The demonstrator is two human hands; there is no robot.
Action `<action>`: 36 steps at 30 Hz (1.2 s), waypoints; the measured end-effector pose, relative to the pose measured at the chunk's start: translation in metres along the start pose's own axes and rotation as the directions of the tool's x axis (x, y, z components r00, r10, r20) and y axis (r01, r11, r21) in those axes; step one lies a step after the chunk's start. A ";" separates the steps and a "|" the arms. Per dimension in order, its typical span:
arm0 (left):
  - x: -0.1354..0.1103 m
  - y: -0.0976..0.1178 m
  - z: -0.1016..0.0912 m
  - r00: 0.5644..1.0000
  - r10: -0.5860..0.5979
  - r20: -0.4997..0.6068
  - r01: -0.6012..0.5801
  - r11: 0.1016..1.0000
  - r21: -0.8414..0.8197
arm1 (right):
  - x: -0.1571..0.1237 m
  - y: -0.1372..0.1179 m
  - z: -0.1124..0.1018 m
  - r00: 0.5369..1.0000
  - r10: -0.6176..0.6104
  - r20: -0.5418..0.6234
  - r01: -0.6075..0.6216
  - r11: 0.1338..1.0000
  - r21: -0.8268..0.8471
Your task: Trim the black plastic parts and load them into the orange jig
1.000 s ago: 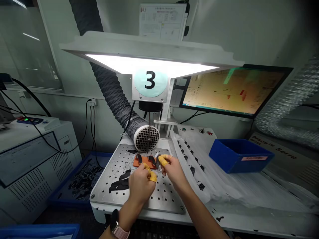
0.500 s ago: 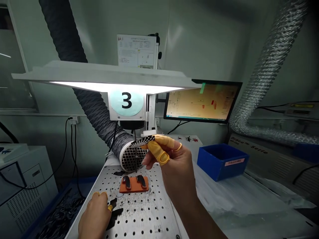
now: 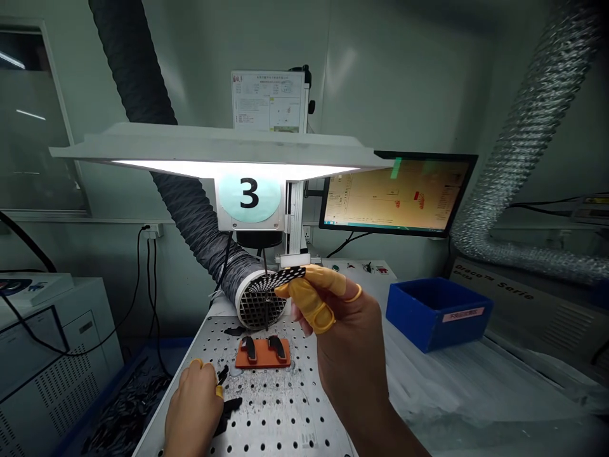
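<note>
Bright overhead light panel [image 3: 233, 169], dim surroundings, dark corners, curved wide-angle edges

Two hands: left hand [image 3: 193, 406] near, right hand [image 3: 345, 336] higher. Two yellow finger caps [image 3: 309, 304] on right hand. One black strip [image 3: 285, 277] in right hand. One orange pad [image 3: 262, 358], near middle. Two black bits [image 3: 248, 348] on pad. One metal plate [image 3: 280, 406], many holes. One lamp [image 3: 214, 152], far. One round sign [image 3: 249, 198], far. One screen [image 3: 397, 197], far right. One blue box [image 3: 438, 314], right. Two big hoses: one dark hose [image 3: 190, 216], one silver hose [image 3: 533, 139]. One paper [image 3: 269, 101], far wall.
</note>
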State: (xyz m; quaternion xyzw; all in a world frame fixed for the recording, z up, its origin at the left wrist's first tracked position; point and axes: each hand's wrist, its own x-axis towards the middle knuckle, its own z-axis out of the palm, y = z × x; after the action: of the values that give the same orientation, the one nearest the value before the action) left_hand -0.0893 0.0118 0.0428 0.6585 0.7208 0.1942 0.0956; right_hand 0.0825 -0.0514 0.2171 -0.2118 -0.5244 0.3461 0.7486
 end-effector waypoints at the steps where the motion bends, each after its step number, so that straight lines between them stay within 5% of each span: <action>1: -0.002 0.006 0.001 0.999 0.054 -0.003 -0.054 0.997 -0.048 | 0.000 0.000 0.000 1.000 -0.003 0.005 0.003 1.000 -0.005; 5: -0.018 0.042 0.018 0.941 0.336 0.033 -0.298 0.873 -0.386 | -0.001 0.001 0.000 1.000 -0.010 0.003 0.010 0.999 -0.053; 8: -0.033 0.067 0.042 0.893 0.450 0.009 -0.371 0.748 -0.550 | 0.000 0.003 0.000 1.000 -0.018 -0.011 0.017 0.996 -0.093; 15: -0.044 0.081 0.073 0.930 0.368 0.021 -0.270 0.720 -0.639 | -0.001 0.002 -0.001 0.998 -0.038 -0.059 0.031 0.992 -0.124; 28: -0.044 0.080 0.071 0.921 0.389 0.026 -0.296 0.742 -0.602 | -0.003 -0.007 -0.010 0.996 -0.084 -0.022 0.081 0.990 -0.116; 32: -0.046 0.078 0.070 0.917 0.395 0.048 -0.307 0.779 -0.546 | -0.001 -0.019 -0.036 0.989 -0.133 -0.056 0.118 0.968 -0.220; 36: -0.045 0.074 0.073 0.904 0.424 0.058 -0.329 0.776 -0.538 | 0.008 -0.025 -0.096 0.967 -0.214 -0.136 0.108 0.832 -0.545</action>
State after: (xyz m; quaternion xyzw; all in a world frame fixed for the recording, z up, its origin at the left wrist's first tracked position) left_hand 0.0120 -0.0175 0.0012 0.7541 0.4837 0.3361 0.2906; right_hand 0.1807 -0.0580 0.2048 -0.3982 -0.5413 0.1004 0.7337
